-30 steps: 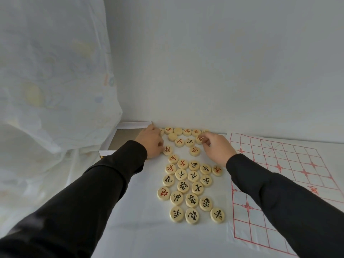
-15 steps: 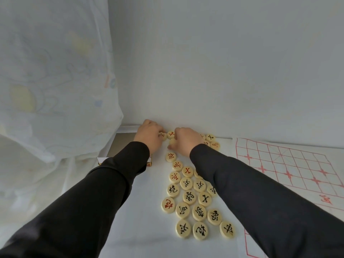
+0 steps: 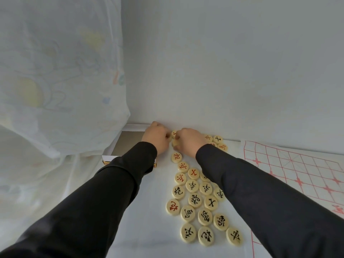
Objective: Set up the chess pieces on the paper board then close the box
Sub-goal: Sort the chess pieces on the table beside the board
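Note:
Several round wooden chess pieces (image 3: 194,200) with black or red characters lie face up in a loose column on the white table. The paper board (image 3: 301,170) with its red grid lies to the right. An open white box (image 3: 128,144) sits at the far left, partly under a curtain and my left sleeve. My left hand (image 3: 156,138) and my right hand (image 3: 189,141) meet at the far end of the column by the wall, fingers curled around pieces (image 3: 174,135) there. What each hand grips is mostly hidden by the knuckles.
A white wall (image 3: 223,71) rises just behind the pieces. A sheer patterned curtain (image 3: 55,81) hangs at the left and drapes over the table's left side. My dark sleeves cover part of the column and the board's near corner.
My right hand has moved left from the far right pieces to meet my left hand at the column's far end. The view has shifted slightly left.

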`<state>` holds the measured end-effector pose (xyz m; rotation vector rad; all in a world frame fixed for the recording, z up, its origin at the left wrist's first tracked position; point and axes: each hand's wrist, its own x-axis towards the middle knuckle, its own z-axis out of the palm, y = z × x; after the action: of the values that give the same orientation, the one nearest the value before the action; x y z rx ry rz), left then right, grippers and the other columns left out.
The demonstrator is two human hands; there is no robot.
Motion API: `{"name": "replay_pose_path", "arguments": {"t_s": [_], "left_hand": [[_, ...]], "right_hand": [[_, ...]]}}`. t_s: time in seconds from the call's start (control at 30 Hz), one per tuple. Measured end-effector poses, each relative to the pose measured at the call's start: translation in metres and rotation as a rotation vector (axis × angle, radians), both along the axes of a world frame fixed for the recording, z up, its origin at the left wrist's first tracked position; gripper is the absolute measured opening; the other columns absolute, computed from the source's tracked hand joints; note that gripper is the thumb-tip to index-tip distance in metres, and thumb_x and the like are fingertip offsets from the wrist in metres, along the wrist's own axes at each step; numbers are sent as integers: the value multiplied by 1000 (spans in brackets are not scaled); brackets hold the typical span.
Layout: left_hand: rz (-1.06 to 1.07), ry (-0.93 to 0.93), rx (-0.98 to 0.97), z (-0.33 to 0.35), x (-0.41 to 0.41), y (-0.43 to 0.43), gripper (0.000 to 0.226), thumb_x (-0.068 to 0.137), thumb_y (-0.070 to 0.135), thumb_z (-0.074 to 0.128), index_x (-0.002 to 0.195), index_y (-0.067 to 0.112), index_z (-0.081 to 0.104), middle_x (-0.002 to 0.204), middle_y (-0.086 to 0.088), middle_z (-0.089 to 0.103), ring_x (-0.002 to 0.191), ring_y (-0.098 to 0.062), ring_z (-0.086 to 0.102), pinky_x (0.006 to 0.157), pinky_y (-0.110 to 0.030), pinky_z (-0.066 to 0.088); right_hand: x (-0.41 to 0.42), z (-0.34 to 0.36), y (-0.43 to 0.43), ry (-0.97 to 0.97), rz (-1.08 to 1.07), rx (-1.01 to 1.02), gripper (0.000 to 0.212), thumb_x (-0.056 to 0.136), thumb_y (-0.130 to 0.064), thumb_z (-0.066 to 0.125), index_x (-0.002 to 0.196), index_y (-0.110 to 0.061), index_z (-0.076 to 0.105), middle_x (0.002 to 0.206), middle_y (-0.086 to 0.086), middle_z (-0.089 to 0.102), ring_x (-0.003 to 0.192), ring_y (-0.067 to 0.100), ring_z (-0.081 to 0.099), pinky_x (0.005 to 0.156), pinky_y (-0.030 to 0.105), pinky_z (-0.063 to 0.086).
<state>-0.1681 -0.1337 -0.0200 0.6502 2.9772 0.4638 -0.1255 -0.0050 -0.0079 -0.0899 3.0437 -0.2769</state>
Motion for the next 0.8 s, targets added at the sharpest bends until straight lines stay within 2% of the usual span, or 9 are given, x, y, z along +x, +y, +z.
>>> {"name": "replay_pose_path", "arguments": {"t_s": [0.07,0.13,0.23,0.3,0.4,0.43,0.57,0.7,0.8], "left_hand": [[-14,-29,0,1,2,-2,26,84,9,42,70,24,59,94,-5,56,102,-23,45,79,-26,36],[-36,-10,-33,2,3,-4,28,88,12,43,95,20,68,104,-6,56,109,-24,45,86,-29,39],[-57,68,-114,6,3,-6,30,90,15,43,106,20,68,108,-5,58,112,-23,43,89,-33,40],[-63,68,-136,7,5,-6,28,90,16,44,105,21,68,108,-4,57,114,-24,42,90,-34,38],[-75,58,-164,8,8,-5,28,90,16,44,103,23,69,113,-4,56,120,-25,39,96,-34,34],[-82,60,-187,9,9,-4,30,90,16,44,106,25,68,118,-3,56,125,-25,36,100,-36,32],[-114,32,-220,11,13,-4,37,92,14,40,118,27,63,132,0,51,138,-23,21,111,-40,21],[-133,12,-215,9,12,-8,40,93,13,41,125,31,58,136,3,50,139,-23,19,113,-40,20],[-111,-4,-212,8,10,-9,40,94,15,41,126,34,56,138,4,48,139,-22,19,112,-40,20]], "right_hand": [[0,2,1,-5,9,19,27,86,-29,57,104,-10,63,103,7,59,95,27,59,74,31,44],[5,3,6,-15,33,35,22,88,-27,52,91,-7,61,93,7,57,89,27,58,70,31,42],[15,1,16,-58,14,-15,31,94,-28,43,67,-14,46,73,2,47,73,22,50,64,30,34],[19,-1,23,-87,-20,-95,33,98,-26,38,71,-11,50,78,5,51,73,21,49,64,30,35],[20,-1,29,-131,-94,-191,30,100,-23,37,96,-3,59,97,11,56,82,21,51,71,29,38],[20,-1,29,-153,-117,-212,29,99,-22,39,96,-2,59,97,11,57,81,20,51,70,28,38],[20,-1,31,-119,-165,-266,35,92,-26,55,61,-10,54,67,4,54,61,18,50,56,28,37],[22,-5,32,36,-142,-218,17,88,-22,60,83,-7,65,91,6,57,85,21,55,74,31,45],[18,-5,33,198,-55,-180,22,92,-15,51,109,-8,63,111,6,54,106,21,48,90,32,41]]}}
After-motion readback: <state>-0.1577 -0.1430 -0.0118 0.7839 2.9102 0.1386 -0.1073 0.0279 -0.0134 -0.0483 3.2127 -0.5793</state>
